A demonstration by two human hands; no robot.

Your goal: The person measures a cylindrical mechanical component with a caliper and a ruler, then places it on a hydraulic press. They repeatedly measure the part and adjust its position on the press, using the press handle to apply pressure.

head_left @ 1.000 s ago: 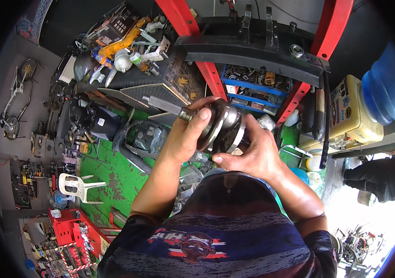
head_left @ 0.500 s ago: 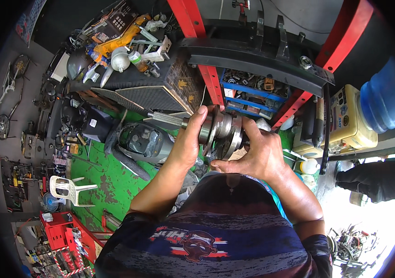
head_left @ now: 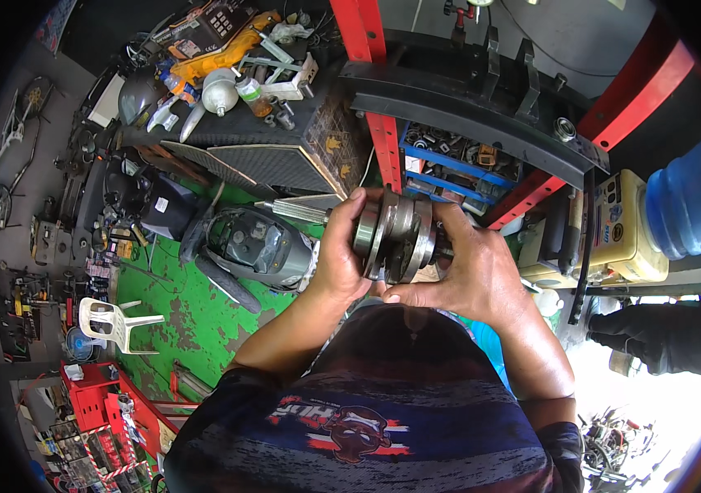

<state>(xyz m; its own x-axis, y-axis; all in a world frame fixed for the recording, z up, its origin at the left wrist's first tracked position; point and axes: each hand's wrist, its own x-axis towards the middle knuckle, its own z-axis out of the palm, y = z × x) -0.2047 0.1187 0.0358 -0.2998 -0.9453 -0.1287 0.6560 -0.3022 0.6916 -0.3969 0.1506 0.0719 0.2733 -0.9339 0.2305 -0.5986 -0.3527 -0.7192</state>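
Note:
Between my two hands is a metal crankshaft [head_left: 400, 234] with round, shiny webs, held up in front of my chest. Its splined or threaded shaft end sticks out to the left, past my left hand. My left hand [head_left: 342, 255] is closed around the left web, thumb on top. On the other side my right hand [head_left: 482, 275] grips the right web, with the thumb low near my shirt and the fingers over the far side. Part of the crankshaft's right end is hidden by that hand.
A red and black press frame [head_left: 465, 99] stands just beyond my hands, with blue parts drawers [head_left: 449, 177] behind it. Left are a cluttered workbench [head_left: 285, 164], a scooter [head_left: 252, 242] and a white plastic chair [head_left: 120, 320]. Yellowish and blue containers [head_left: 683, 197] stand right, above a person's dark-clothed leg [head_left: 654, 337].
My view has shifted, so the press frame and bench sit slightly farther right and lower. Both hands keep hold of the crankshaft, which seems turned slightly.

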